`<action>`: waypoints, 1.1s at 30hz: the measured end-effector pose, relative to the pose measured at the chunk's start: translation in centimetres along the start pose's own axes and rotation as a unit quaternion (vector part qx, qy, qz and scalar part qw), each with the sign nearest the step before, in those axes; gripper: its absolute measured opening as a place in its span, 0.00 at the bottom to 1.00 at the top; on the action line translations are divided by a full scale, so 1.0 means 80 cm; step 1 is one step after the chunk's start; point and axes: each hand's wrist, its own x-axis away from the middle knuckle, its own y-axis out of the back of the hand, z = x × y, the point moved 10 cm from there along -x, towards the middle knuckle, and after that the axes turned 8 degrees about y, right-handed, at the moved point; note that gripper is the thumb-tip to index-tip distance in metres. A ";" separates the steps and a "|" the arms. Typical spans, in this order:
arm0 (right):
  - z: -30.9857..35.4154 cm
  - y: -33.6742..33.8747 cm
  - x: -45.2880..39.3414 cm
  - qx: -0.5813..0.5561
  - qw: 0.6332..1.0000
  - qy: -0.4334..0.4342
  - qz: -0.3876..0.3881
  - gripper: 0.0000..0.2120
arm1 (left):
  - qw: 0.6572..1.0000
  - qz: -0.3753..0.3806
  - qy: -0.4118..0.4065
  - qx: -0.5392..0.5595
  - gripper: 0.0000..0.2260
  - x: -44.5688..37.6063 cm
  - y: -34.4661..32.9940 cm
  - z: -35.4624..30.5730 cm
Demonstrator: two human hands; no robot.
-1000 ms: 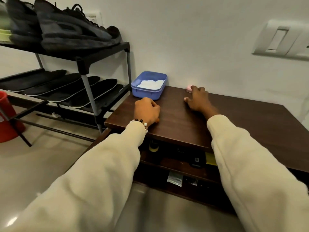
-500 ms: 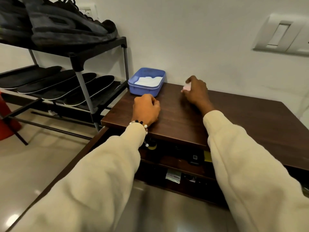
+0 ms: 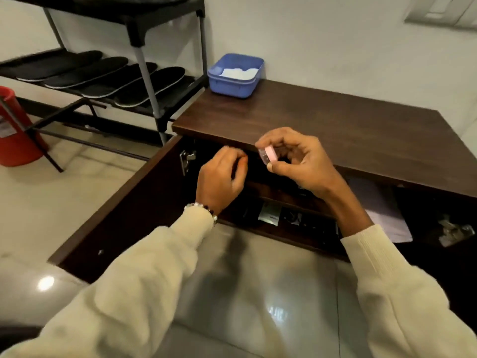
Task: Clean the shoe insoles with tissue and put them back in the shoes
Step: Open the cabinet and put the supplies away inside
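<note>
A: What is the right hand [image 3: 299,161] doing?

B: It pinches a small pink object [image 3: 270,154], flat with rounded edges and a clear part at one end, between thumb and fingers. What the object is cannot be told.

A: And the left hand [image 3: 221,177]?

B: Its fingers are curled with nothing seen in them, in front of the open dark wooden cabinet [image 3: 322,120]. A bead bracelet [image 3: 204,208] sits at the wrist, above a cream knitted sleeve [image 3: 144,275].

A: Where are the insoles?

B: Four black insoles [image 3: 103,73], long and flat with pale edges, lie side by side on the lower shelf of the metal shoe rack [image 3: 144,63], left of the cabinet and well apart from both hands.

A: Any containers?

B: One blue plastic tray [image 3: 233,85], rectangular with rounded corners, stands on the cabinet's smooth top by the wall; white tissue [image 3: 238,73] lies in it. A red cylinder [image 3: 13,130] stands on the glossy floor at far left.
</note>
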 end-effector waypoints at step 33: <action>-0.386 -0.210 0.062 0.259 0.881 -0.356 0.172 0.18 | 0.876 0.199 0.433 -0.071 0.12 0.210 -0.097 0.271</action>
